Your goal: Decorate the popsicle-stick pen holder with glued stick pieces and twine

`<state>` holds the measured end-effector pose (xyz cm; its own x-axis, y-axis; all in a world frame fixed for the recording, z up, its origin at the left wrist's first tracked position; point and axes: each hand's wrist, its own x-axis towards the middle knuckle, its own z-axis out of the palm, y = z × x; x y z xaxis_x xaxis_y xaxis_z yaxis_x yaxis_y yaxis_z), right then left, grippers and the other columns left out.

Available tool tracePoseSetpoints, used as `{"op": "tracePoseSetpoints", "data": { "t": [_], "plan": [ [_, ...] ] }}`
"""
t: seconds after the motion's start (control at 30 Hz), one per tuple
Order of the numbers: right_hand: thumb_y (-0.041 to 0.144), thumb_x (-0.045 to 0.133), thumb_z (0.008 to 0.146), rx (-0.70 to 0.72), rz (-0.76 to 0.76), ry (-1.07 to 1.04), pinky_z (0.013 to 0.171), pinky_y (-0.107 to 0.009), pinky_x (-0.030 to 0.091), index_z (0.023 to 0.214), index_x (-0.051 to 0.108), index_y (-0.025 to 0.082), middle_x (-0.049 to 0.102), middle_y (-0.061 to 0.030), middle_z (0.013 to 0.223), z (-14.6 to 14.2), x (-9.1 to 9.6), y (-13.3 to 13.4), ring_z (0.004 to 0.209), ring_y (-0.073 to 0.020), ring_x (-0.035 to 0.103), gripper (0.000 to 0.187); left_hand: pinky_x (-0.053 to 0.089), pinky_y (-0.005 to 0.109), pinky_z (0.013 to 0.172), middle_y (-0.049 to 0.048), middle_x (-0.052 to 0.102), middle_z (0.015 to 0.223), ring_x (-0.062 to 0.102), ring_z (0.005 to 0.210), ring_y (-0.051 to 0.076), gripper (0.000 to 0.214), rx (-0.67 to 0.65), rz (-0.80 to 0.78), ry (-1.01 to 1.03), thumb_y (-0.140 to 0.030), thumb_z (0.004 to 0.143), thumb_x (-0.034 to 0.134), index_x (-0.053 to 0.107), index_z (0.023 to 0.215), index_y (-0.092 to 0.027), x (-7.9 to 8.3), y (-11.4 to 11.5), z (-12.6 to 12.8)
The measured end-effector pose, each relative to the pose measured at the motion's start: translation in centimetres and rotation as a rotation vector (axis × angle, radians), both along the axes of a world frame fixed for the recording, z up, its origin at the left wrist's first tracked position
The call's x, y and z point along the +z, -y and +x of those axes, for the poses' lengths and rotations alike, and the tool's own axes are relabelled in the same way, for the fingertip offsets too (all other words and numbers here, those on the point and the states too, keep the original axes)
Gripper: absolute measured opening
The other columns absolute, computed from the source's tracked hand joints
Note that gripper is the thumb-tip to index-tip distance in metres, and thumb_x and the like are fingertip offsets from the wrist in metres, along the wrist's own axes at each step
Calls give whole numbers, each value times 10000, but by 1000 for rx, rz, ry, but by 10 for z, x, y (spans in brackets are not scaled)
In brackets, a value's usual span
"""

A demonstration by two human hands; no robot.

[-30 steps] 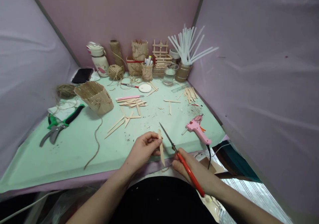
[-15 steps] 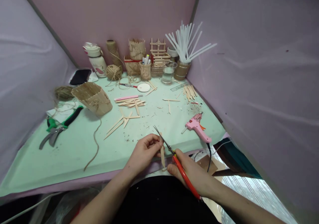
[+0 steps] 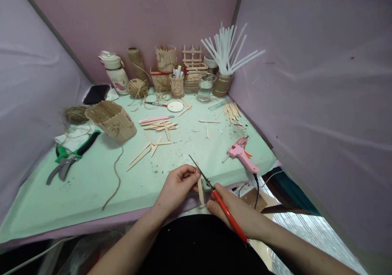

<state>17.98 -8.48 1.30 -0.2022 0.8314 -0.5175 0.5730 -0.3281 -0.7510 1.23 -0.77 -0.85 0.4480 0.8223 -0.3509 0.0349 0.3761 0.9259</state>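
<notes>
My left hand (image 3: 176, 186) pinches a flat wooden craft stick (image 3: 200, 191) and holds it upright at the table's near edge. My right hand (image 3: 234, 211) grips red-handled scissors (image 3: 219, 201); their thin blades cross the stick's upper part and point up-left. Both hands hover over the front edge of the mint green table cover (image 3: 92, 185).
A pink glue gun (image 3: 241, 154) lies to the right, its cord running off the edge. Loose sticks (image 3: 153, 138), a stick basket (image 3: 112, 120) with a twine tail, green pruners (image 3: 72, 154), twine balls, a cup of white rods (image 3: 225, 60) and jars fill the back.
The scissors have moved left onto the stick, the blades now crossing it near my left fingers. The stick has dropped slightly toward the table edge.
</notes>
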Motion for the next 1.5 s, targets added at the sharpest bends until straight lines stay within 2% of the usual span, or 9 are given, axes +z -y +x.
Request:
{"op": "tracePoseSetpoints", "data": {
  "t": [0.2, 0.73, 1.23, 1.5],
  "plan": [
    [513, 512, 873, 8, -6, 3, 600, -283, 337, 857, 382, 221, 472, 23, 768, 1, -1, 2, 683, -158, 450, 320, 524, 251, 641, -3, 614, 684, 616, 613, 116, 233, 38, -10, 4, -358, 761, 677, 587, 768, -144, -1, -1, 2],
    [571, 401, 905, 27, 19, -65, 684, -323, 380, 833, 383, 212, 446, 15, 784, 0, 2, 0, 714, -151, 425, 366, 519, 251, 661, 9, 618, 695, 585, 630, 106, 248, 22, -94, 44, -367, 748, 696, 611, 774, -136, 1, 0, 2],
    [542, 472, 883, 13, 23, -74, 658, -311, 398, 845, 430, 208, 496, 9, 781, 1, 7, -2, 715, -158, 465, 339, 521, 256, 645, 9, 627, 684, 613, 606, 117, 242, 14, -89, 17, -366, 738, 703, 627, 768, -138, 2, -1, 3],
    [573, 405, 903, 1, 20, -68, 670, -307, 393, 847, 458, 201, 511, -3, 788, -1, 4, -4, 724, -166, 472, 380, 512, 233, 622, 6, 625, 656, 588, 586, 101, 246, 13, -107, 16, -368, 728, 713, 639, 752, -135, 4, -3, 6]
  ]
}}
